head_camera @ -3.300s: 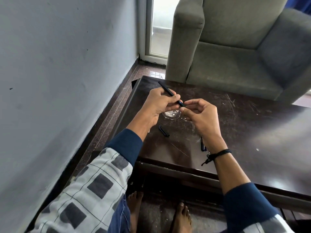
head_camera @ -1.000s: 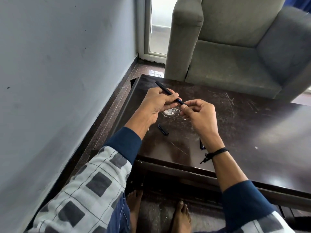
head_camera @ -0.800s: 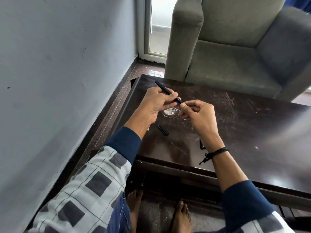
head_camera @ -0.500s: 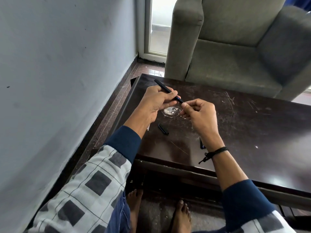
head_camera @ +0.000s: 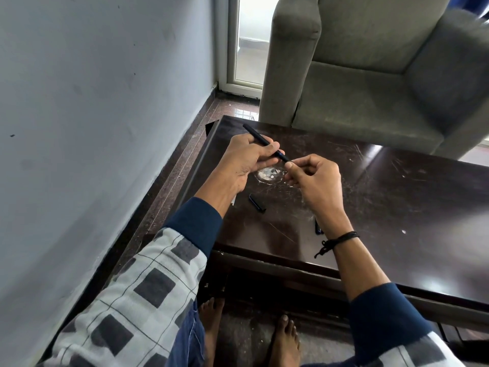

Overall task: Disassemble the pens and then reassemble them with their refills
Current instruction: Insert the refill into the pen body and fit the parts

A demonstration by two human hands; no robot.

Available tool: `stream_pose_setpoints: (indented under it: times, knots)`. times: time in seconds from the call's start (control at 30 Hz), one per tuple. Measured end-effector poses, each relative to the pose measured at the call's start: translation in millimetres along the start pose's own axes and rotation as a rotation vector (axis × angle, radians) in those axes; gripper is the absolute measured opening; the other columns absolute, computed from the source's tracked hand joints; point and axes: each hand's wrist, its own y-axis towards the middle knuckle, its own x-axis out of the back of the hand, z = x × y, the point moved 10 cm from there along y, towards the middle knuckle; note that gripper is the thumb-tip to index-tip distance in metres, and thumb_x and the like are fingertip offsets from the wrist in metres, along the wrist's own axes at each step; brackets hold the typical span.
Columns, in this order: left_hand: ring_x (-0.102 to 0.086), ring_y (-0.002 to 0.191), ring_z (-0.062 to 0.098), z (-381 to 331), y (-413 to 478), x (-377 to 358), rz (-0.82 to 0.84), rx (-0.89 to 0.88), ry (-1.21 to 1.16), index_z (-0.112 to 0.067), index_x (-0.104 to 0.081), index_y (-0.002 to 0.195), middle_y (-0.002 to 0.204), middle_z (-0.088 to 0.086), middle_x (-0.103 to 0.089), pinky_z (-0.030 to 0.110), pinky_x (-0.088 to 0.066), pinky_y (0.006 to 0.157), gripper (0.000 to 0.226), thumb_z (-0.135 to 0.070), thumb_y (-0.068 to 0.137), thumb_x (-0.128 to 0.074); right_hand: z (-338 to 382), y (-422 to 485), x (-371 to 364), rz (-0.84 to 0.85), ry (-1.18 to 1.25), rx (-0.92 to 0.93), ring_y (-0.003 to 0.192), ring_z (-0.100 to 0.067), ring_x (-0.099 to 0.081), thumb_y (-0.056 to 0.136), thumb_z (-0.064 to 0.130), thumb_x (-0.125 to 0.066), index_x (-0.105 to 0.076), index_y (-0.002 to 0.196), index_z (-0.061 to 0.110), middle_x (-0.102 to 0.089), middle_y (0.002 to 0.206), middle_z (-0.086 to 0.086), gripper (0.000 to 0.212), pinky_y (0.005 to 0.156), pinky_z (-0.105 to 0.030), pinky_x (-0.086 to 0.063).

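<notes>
my left fingers (head_camera: 262, 154) grip pen (head_camera: 254, 132) | my right fingers (head_camera: 301, 165) pinch its tip | cap (head_camera: 256, 203), pen piece (head_camera: 318, 229) lie on surface (head_camera: 397, 194) beneath

pen (head_camera: 254, 133) showing black | cap (head_camera: 256, 203) showing dark | table (head_camera: 397, 207) showing dark brown | armchair (head_camera: 370, 102) showing grey-green | sleeve (head_camera: 158, 263) showing white with grey squares, navy cuff | wall (head_camera: 92, 115) showing pale blue-grey | wristband (head_camera: 344, 237) showing black

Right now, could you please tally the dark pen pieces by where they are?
Held in the left hand: 1, the pen barrel.
On the table: 2, a short piece and a second piece half hidden behind the right hand.
Total: 3.
</notes>
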Motion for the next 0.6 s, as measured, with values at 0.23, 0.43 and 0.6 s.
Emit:
stream_pose_setpoints:
  times: [0.23,0.43,0.6]
  knots:
    - [-0.077,0.090,0.026,-1.0,0.2,-2.0,0.029,-0.001,0.006,0.002,-0.065,0.102,0.101,0.025,-0.075,0.025,-0.060,0.068,0.014,0.003,0.089,-0.071,-1.6,-0.6,-1.9,0.000,-0.033,-0.022,0.065,-0.010,-0.070,0.098,0.028,-0.068,-0.071,0.080,0.018,-0.076,0.069,0.005,0.020,0.074,-0.040,-0.059]
    - [-0.078,0.089,0.026,-2.0,-0.3,-1.6,0.038,-0.009,0.012,0.003,-0.065,0.104,0.094,0.021,-0.077,0.025,-0.061,0.068,0.015,0.004,0.090,-0.070,-3.2,-0.7,-5.6,0.023,-0.010,-0.041,0.063,-0.007,-0.070,0.101,0.031,-0.063,-0.073,0.084,0.018,-0.076,0.069,0.005,0.024,0.065,-0.025,-0.055]
    - [-0.078,0.089,0.025,-4.4,-1.0,0.3,0.030,-0.017,0.016,0.003,-0.065,0.104,0.097,0.022,-0.076,0.024,-0.060,0.068,0.015,0.004,0.090,-0.070,-0.5,-0.2,-3.2,0.002,0.020,-0.009,0.061,-0.006,-0.070,0.098,0.026,-0.069,-0.073,0.088,0.015,-0.075,0.068,0.002,0.015,0.062,-0.021,-0.054]
